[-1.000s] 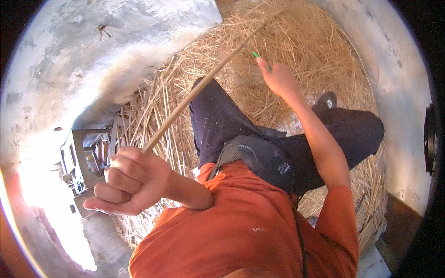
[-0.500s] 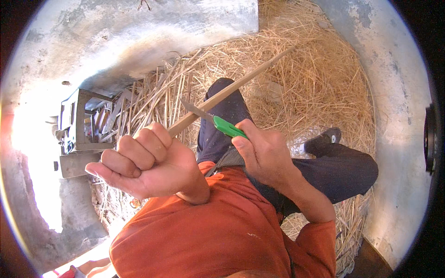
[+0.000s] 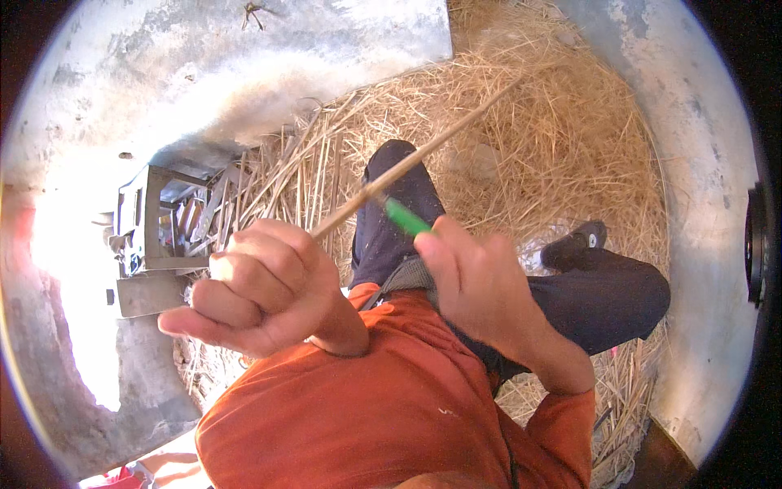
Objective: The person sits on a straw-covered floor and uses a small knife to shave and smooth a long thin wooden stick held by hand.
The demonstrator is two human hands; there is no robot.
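Observation:
A long, pale wooden stick [image 3: 440, 140] slants up and to the right across my raised knee. Its lower end disappears into my left hand [image 3: 259, 287], which is closed round it in a fist. My right hand [image 3: 481, 281] grips a knife with a green handle [image 3: 406, 217], the handle pointing up and left. The blade is blurred and lies against or just under the stick, a short way beyond my left fist; whether it bites into the wood I cannot tell.
Loose straw [image 3: 562, 138] covers the floor ahead and to the right. Split sticks [image 3: 281, 183] lie heaped at the left beside a box-like frame [image 3: 155, 220]. Plastered walls [image 3: 244, 73] close in on several sides. My bent legs [image 3: 599, 306] lie beneath the work.
The knife has turned, and its blade, which stuck out past the stick's left side, no longer does. The stick has rolled or shifted slightly. My left fist has moved a little to the right.

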